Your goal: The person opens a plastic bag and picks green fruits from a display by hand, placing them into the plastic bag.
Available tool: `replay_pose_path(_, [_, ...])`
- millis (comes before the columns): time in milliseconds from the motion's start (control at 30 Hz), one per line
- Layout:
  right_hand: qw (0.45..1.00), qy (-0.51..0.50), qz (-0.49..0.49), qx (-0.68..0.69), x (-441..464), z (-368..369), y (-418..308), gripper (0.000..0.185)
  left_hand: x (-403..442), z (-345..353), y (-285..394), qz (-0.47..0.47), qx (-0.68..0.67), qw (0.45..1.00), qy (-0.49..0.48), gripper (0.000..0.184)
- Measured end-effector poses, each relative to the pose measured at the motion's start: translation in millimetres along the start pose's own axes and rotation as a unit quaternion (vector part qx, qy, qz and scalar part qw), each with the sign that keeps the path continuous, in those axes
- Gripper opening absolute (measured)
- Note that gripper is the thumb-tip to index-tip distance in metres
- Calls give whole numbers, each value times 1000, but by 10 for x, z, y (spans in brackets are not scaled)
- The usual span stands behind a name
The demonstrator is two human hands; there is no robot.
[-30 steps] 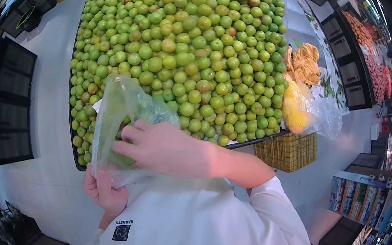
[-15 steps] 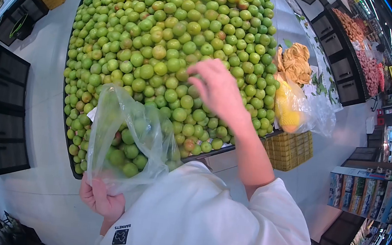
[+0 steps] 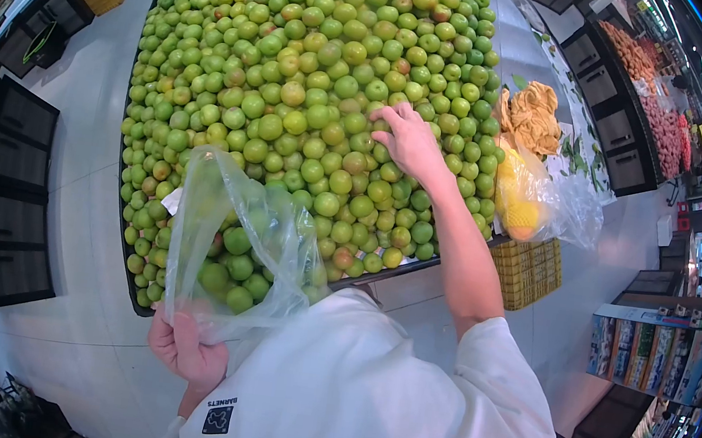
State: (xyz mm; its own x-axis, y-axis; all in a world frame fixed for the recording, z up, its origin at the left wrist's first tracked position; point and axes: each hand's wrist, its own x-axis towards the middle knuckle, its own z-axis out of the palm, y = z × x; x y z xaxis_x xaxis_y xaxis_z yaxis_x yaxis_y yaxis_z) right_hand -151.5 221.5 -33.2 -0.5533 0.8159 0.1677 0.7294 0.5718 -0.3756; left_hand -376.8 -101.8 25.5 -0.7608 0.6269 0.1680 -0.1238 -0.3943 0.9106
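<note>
My left hand [image 3: 188,348] is closed on the rim of a clear plastic bag [image 3: 202,208], at the near edge of a big heap of round green fruit [image 3: 296,97]. Several larger-looking green fruits [image 3: 238,266] show within the bag. Over the right part of the heap, my right hand [image 3: 412,146] reaches palm down. Its thumb and fingers are apart, with the fingertips at the fruit; no fruit shows in its grasp. The fruits are smooth and mostly green, a few with reddish patches, and look like plums.
Right of the heap lie a crumpled orange-tan cloth [image 3: 535,117] and yellow fruit [image 3: 518,192] in clear plastic. Below them a yellow crate [image 3: 528,273] stands on the floor. Dark display cabinets [image 3: 17,197] line the left. A goods shelf [image 3: 648,351] stands at the right.
My right hand has moved slightly right over the heap and now appears sharper, with its fingertips at the fruit. My left hand still grips the bag, almost in place. The view has shifted slightly.
</note>
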Motion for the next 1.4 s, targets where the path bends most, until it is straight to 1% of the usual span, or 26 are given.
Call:
replay_pose_path(67, [1000, 5, 4, 21, -14, 11, 12, 29, -20, -109, -4, -22, -24, 998, -53, 18])
replay_pose_path(167, [999, 36, -6, 16, -56, 29, 3, 26, -39, -111, -17, -19, -16, 999, -44, 18])
replay_pose_path(233, [966, 188, 24, 177, -31, 67, 7, 25, -37, -96, -1, -22, -22, 998, -50, 18])
replay_pose_path(267, [923, 155, 146, 321, -44, 58, 22, 26, -36, -87, 16, -27, -27, 998, -57, 18])
replay_pose_path(300, [848, 210, 117, 472, 26, 51, 5, 32, -35, -69, 29, -27, -26, 998, -55, 18])
replay_pose_path(333, [744, 201, 171, 614, -8, 5, 9, 34, -36, -44, 41, -31, -32, 998, -50, 18])
replay_pose_path(367, [613, 186, 220, 735, -63, -42, 7, 37, -39, -34, 48, -37, -38, 998, -45, 19])
replay_pose_path(467, [583, 123, 235, 768, -151, -53, 3, 39, -30, -40, 49, -38, -45, 997, -53, 19])
replay_pose_path(500, [583, 123, 236, 768, -200, -56, 15, 39, -29, -34, 48, -39, -44, 997, -52, 19])
replay_pose_path(567, [565, 64, 177, 803, -287, -55, 27, 42, -23, -13, 50, -29, -37, 997, -57, 20])
replay_pose_path(700, [539, 55, 162, 825, -364, -137, -199, 42, -24, -23, 41, -34, -32, 997, -53, 20])
replay_pose_path(767, [529, 21, 133, 838, -395, -154, -327, 45, -20, 1, 54, -35, -22, 998, -46, 20])
replay_pose_path(800, [539, -5, 101, 836, -414, -162, -384, 41, -11, 32, 59, -34, -20, 998, -43, 20])
replay_pose_path(833, [538, -9, 100, 837, -430, -218, -513, 41, 2, 76, 64, -23, -8, 999, -42, 15])
replay_pose_path(900, [657, -71, 18, 750, -480, -396, -850, 35, -2, 64, 69, -12, 6, 999, -38, 17])
replay_pose_path(967, [823, -117, -68, 552, -555, -663, -1304, 36, -19, -8, 60, -31, -24, 997, -64, 19])
replay_pose_path(1000, [844, -122, -172, 494, -548, -705, -1503, 34, -22, 8, 67, -33, -22, 997, -66, 19])
replay_pose_path(1033, [853, -124, -273, 428, -544, -678, -1683, 32, -24, 40, 75, -30, -30, 997, -58, 19])
replay_pose_path(1100, [864, -150, -344, 334, -604, -496, -1976, 30, -16, 70, 70, -28, -37, 997, -54, 19])
replay_pose_path(1133, [865, -148, -343, 335, -610, -415, -2082, 30, -14, 75, 66, -19, -24, 999, -38, 17])
replay_pose_path(1200, [896, -189, -390, 91, -617, -256, -2231, 37, -10, 104, 77, -11, -10, 1000, -23, 17])
replay_pose_path(1233, [897, -188, -390, 92, -628, -165, -2262, 37, -11, 147, 94, -2, 8, 1000, 0, 18])
replay_pose_path(1267, [896, -172, -400, 83, -641, -66, -2274, 45, -12, 168, 105, 7, 25, 999, 23, 18])
replay_pose_path(1300, [895, -157, -410, 73, -651, -5, -2272, 52, -12, 157, 107, 7, 25, 999, 24, 18])
replay_pose_path(1333, [895, -158, -411, 73, -646, 10, -2250, 52, -11, 137, 107, 9, 17, 1000, 18, 18])
replay_pose_path(1400, [910, -146, -369, 119, -604, -2, -2162, 60, -14, 71, 96, 12, 7, 1000, 14, 19])
